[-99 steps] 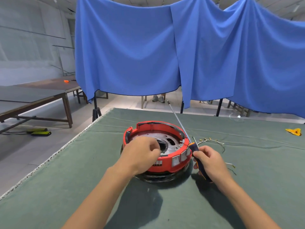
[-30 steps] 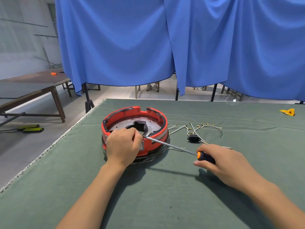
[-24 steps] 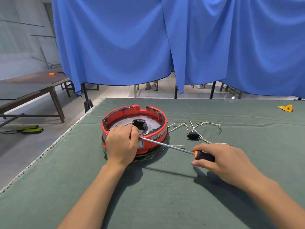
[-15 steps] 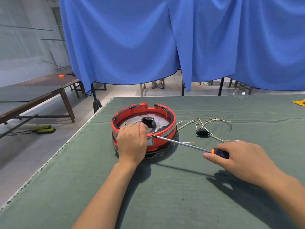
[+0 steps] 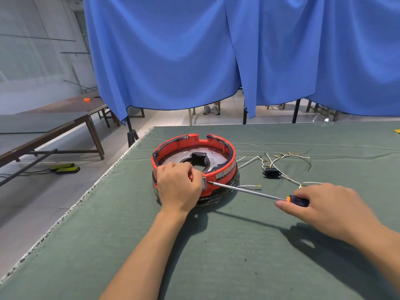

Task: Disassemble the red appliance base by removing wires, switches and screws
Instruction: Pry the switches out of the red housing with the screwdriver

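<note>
Right hand [image 5: 324,204]: fingers curled round the black-and-orange handle of the screwdriver [image 5: 255,192]; grip closed on the handle, thumb forward near the orange collar.
Screwdriver shaft: long, bright metal, running leftward and slightly up from the handle; the tip meets the outer wall of the red appliance base [image 5: 194,163], just beside a small grey rectangular switch [image 5: 204,183].
Left hand [image 5: 178,186]: draped over the near rim of the base, fingers curled on the rim and wall — it holds the base; fingertips lie just left of the switch.
Red appliance base: round, open side up, standing on a dark ring; placed on the green table cover [image 5: 216,256], near its left edge; grey metal plate with a dark central opening visible inside; a printed label on the right outer wall.
Loose wires [image 5: 281,158]: white leads with metal terminals, lying on the cover to the right of the base, apart from it; one lead lies under the shaft.
Black socket [image 5: 272,173]: resting among the leads.
Background: blue curtain [image 5: 216,50] hung behind the table — a wooden side table [image 5: 54,122] stands at left.
</note>
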{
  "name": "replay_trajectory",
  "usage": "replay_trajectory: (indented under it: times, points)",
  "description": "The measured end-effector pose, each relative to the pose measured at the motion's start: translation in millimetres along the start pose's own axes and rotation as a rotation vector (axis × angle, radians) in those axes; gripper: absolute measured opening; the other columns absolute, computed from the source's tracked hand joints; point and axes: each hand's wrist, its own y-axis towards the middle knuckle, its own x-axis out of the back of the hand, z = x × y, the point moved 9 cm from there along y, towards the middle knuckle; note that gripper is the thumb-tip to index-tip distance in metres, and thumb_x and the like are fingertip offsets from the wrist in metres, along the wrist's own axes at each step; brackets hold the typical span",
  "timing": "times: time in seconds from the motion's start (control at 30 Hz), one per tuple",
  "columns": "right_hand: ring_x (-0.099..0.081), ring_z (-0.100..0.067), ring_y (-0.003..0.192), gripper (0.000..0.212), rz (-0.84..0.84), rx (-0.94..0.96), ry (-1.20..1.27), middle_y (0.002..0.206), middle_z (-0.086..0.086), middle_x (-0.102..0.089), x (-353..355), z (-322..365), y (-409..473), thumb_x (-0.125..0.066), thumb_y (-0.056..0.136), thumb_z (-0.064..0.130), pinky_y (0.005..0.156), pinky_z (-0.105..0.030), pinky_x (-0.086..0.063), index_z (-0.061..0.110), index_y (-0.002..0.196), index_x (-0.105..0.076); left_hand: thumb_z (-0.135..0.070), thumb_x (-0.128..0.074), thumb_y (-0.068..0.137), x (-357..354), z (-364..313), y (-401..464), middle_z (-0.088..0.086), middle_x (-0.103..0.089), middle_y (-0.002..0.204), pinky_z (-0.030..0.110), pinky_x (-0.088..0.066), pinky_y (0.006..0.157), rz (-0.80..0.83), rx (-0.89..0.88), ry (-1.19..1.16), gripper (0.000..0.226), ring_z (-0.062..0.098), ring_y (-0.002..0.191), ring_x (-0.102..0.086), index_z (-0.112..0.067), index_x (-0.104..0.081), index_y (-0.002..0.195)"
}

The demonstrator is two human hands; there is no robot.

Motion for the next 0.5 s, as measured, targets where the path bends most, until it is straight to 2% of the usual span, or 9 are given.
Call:
replay_trajectory:
  times: [0.17,0.37,0.5]
  points:
    - [-0.05,-0.003,0.061,0.083,-0.018,-0.011,-0.032,0.063,0.007,-0.056,0.9,0.3,0.5,-0.002,0.062,0.091,0.049,-0.025,-0.031,0.021,0.063,-0.047,-0.024,-0.043,0.079,-2.5,1.0,0.8,0.005,-0.056,0.055,0.036,-0.038,0.075,0.004,0.006,0.014,0.033,0.024,0.064,-0.048,-0.008,-0.061,0.056]
    - [-0.045,-0.002,0.052,0.075,0.02,-0.033,-0.007,0.054,0.006,-0.052,6.6,5.0,-0.8,-0.005,0.062,0.091,0.047,-0.026,-0.028,0.027,0.057,-0.044,-0.021,-0.042,0.078,-3.7,-1.8,0.7,0.003,-0.051,0.052,0.035,-0.034,0.075,0.007,-0.023,-0.006,0.031,0.022,0.059,-0.045,-0.009,-0.056,0.053]
    - [-0.05,-0.01,0.05,0.083,0.067,-0.032,-0.077,0.046,0.005,-0.05,13.0,8.1,9.2,-0.005,0.059,0.093,0.047,-0.025,-0.031,0.019,0.054,-0.041,-0.018,-0.044,0.076,-2.6,-5.7,0.0,0.0,-0.043,0.048,0.035,-0.032,0.071,-0.002,-0.033,0.02,0.029,0.022,0.054,-0.041,-0.009,-0.051,0.049]
